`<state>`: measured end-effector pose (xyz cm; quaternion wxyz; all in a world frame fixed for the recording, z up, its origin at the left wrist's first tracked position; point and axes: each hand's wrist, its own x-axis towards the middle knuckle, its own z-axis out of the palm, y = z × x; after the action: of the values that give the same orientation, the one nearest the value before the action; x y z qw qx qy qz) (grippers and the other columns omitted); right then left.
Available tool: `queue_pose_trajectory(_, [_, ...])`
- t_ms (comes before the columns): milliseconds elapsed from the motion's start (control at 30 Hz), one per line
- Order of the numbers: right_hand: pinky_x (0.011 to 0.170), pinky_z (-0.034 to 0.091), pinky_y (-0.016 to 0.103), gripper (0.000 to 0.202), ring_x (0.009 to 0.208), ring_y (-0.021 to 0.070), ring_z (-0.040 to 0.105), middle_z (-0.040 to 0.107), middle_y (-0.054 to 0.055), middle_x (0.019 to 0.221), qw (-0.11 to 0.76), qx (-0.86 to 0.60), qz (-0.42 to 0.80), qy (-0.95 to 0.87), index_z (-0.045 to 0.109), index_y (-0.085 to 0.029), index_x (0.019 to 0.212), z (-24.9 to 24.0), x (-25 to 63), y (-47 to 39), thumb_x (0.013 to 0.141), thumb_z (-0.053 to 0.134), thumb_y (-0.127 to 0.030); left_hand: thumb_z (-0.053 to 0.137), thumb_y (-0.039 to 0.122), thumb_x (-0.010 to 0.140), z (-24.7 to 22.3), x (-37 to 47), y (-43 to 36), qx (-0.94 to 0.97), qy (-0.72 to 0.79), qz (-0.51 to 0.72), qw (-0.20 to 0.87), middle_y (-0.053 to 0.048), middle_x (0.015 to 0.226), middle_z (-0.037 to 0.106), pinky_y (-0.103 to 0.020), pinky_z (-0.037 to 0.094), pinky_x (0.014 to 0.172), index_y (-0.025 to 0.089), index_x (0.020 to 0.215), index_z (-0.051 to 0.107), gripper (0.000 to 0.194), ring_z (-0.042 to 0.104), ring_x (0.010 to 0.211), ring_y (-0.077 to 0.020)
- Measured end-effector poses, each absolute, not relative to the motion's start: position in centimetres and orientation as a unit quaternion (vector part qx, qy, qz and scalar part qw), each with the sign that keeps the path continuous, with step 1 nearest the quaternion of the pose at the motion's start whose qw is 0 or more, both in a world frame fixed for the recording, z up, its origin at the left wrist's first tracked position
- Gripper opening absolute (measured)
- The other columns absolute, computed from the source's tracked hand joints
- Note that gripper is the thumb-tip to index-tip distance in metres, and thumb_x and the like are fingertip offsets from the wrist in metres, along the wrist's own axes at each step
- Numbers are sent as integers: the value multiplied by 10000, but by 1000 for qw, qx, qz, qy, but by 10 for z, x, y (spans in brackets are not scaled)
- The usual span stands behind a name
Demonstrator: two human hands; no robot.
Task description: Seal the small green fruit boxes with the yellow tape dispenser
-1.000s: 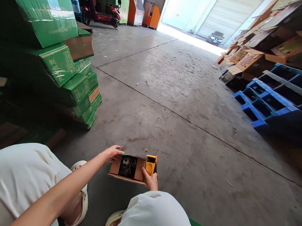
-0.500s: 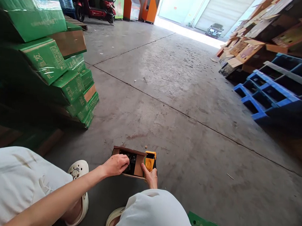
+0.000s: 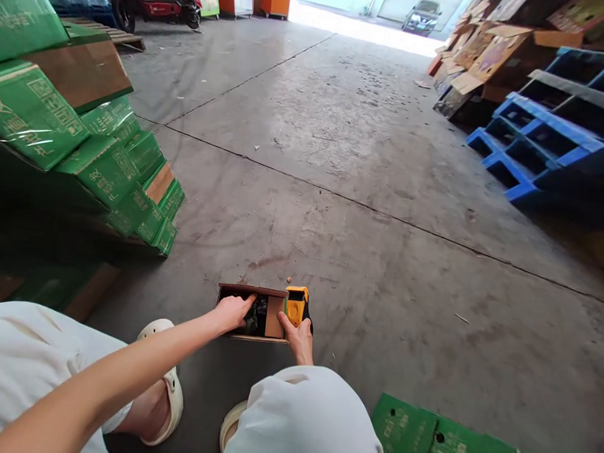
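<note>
A small open cardboard box point(image 3: 275, 317) stands on the grey floor between my knees, with dark, plastic-like contents inside. My left hand point(image 3: 234, 310) reaches over the box's left part, one finger pointing out over the contents and the others curled; whether it holds anything is hidden. At the right end, my right hand point(image 3: 297, 333) grips the box wall, thumb on the near side of the flap and fingers toward a yellow and black tool point(image 3: 295, 306) beside the box. The tool's lower part is hidden by that hand.
Green cartons point(image 3: 104, 171) are stacked at the left. Blue pallets point(image 3: 540, 147) and flattened cardboard point(image 3: 490, 51) lie at the right. Green cartons point(image 3: 408, 431) lie near the bottom right. A red scooter point(image 3: 161, 7) stands at the back left, a car point(image 3: 422, 18) outside.
The view has tilted down and shifted. My left hand has moved left in the box and extended a finger, showing more of the contents. My right hand keeps its hold.
</note>
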<state>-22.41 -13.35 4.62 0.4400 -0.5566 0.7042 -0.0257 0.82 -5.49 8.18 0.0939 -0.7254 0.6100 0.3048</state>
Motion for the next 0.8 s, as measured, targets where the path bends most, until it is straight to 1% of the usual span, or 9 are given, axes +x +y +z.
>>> queue_pose_trajectory(33, [929,507,381,685,1201,382,685,745,212,1225,439,-558,-25,704,535,-218,1140,47,-224,-133,746,709,-751,793,236,844,79,-1,-56,-734,602,299,97,-229,1249,716,-454,570,965,214,1570,444,806,728,1132,-375])
queue_pose_trajectory(67, [935,505,382,684,1211,382,680,738,218,1243,438,-559,-24,703,531,-217,1144,48,-223,-133,748,711,-744,807,236,834,77,-7,-56,-741,596,293,98,-244,1295,692,-462,567,969,220,1583,430,839,724,1142,-383])
queue_pose_trajectory(133, [947,502,379,680,1229,378,673,726,223,1275,438,-561,-25,702,523,-215,1151,48,-223,-132,753,708,-736,803,232,837,77,-8,-56,-747,593,286,97,-255,1343,663,-476,555,989,226,1563,466,800,711,1171,-396])
queue_pose_trajectory(233, [940,501,377,687,1216,377,680,733,213,1247,439,-559,-18,704,523,-220,1143,47,-224,-131,753,696,-758,802,257,830,81,9,-53,-732,607,298,89,-204,1260,717,-458,543,1014,256,1534,502,766,707,1188,-386])
queue_pose_trajectory(367, [936,500,385,684,1204,382,685,741,206,1221,442,-560,-23,701,528,-221,1144,45,-226,-132,752,698,-756,733,260,844,87,28,-50,-717,617,313,86,-162,1213,750,-413,542,1025,260,1566,448,776,711,1199,-351])
queue_pose_trajectory(533, [930,502,387,665,1197,382,685,740,213,1217,446,-563,-19,696,517,-218,1140,44,-226,-132,771,677,-749,686,294,868,88,19,-48,-724,609,307,106,-196,1290,717,-451,538,1033,220,1599,385,794,698,1215,-369])
queue_pose_trajectory(633, [929,501,395,684,1190,385,682,735,213,1226,445,-560,-26,698,518,-220,1140,41,-226,-132,757,683,-763,621,328,935,89,16,-43,-722,620,290,100,-210,1280,714,-466,532,1032,209,1608,387,722,702,1197,-374])
queue_pose_trajectory(733, [931,499,391,711,1196,382,681,730,211,1237,443,-555,-36,704,534,-218,1141,36,-227,-132,739,689,-784,586,370,977,88,15,-39,-722,637,256,83,-199,1339,689,-473,500,1073,267,1600,421,652,679,1235,-362])
queue_pose_trajectory(800, [932,498,392,724,1196,384,681,727,215,1238,441,-556,-35,704,540,-213,1146,33,-228,-132,734,690,-789,563,362,995,85,11,-39,-733,632,236,86,-189,1353,684,-475,492,1076,295,1572,466,589,676,1236,-350])
